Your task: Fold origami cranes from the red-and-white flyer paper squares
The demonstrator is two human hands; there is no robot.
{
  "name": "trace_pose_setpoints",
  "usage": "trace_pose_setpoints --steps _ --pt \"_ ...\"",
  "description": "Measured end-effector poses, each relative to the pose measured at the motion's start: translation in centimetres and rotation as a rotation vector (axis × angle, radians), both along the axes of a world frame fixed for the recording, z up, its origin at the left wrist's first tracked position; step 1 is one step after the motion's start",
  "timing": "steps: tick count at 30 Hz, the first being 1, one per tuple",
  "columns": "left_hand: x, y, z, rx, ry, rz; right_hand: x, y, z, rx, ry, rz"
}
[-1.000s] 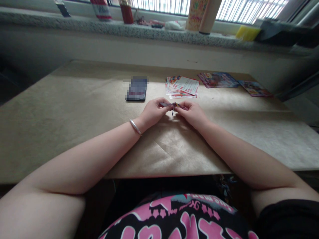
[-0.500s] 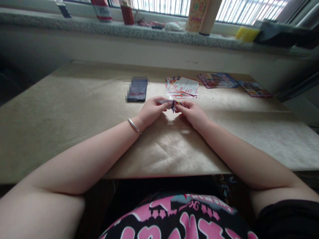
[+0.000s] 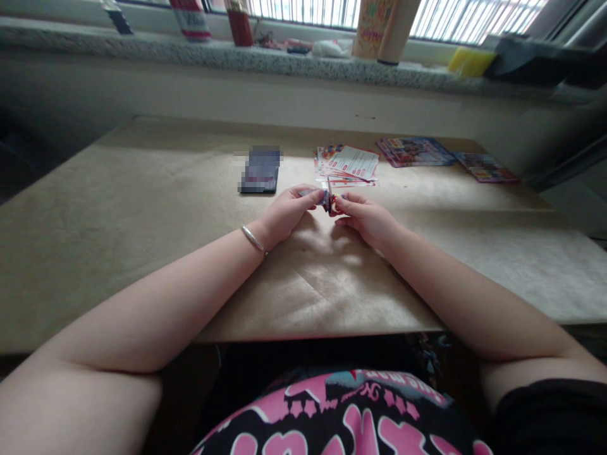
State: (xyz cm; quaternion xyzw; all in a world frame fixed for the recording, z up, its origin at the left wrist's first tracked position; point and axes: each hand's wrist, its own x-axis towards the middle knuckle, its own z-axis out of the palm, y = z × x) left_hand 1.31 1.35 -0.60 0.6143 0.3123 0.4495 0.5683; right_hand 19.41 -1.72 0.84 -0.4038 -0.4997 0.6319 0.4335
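Over the middle of the table (image 3: 156,253), my left hand (image 3: 290,208) is closed, thumb on top, on one side of a small colourful printed card (image 3: 331,203). The card looks bent or folded, with a thin edge standing up between my hands. My right hand (image 3: 367,216) pinches its other side between thumb and fingers. How many layers the card has I cannot tell. Just beyond my hands lies a fanned pile of white and red printed cards (image 3: 353,163). To the left of that pile rests a dark phone-like slab (image 3: 262,169), partly blurred out.
A stack of colourful printed packets (image 3: 417,152) lies at the back right, with another packet (image 3: 486,167) beside it. On the stone windowsill (image 3: 284,60) stand several bottles, a red jar (image 3: 239,25) and a yellow sponge-like block (image 3: 471,62).
The card between my hands has turned or bent, and a thin edge now stands up from it. My right fingers have shifted slightly; my left hand has hardly moved.
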Motion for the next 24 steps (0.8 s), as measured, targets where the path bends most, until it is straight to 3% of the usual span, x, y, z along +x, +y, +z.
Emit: trace_pose_setpoints --steps 4,10,17,24 --pt "0.0 0.6 -0.1 -0.104 -0.174 -0.158 -0.5 -0.3 0.3 -0.095 0.182 0.058" --pt "0.1 0.7 0.0 -0.149 -0.259 -0.087 -0.7 -0.1 -0.1 -0.098 0.187 -0.020" --pt "0.0 0.8 -0.4 -0.079 -0.132 -0.063 -0.2 0.7 -0.5 -0.127 0.168 -0.120" --pt "-0.1 0.7 -0.4 -0.069 -0.114 -0.089 0.1 0.7 -0.2 -0.177 0.225 -0.085"
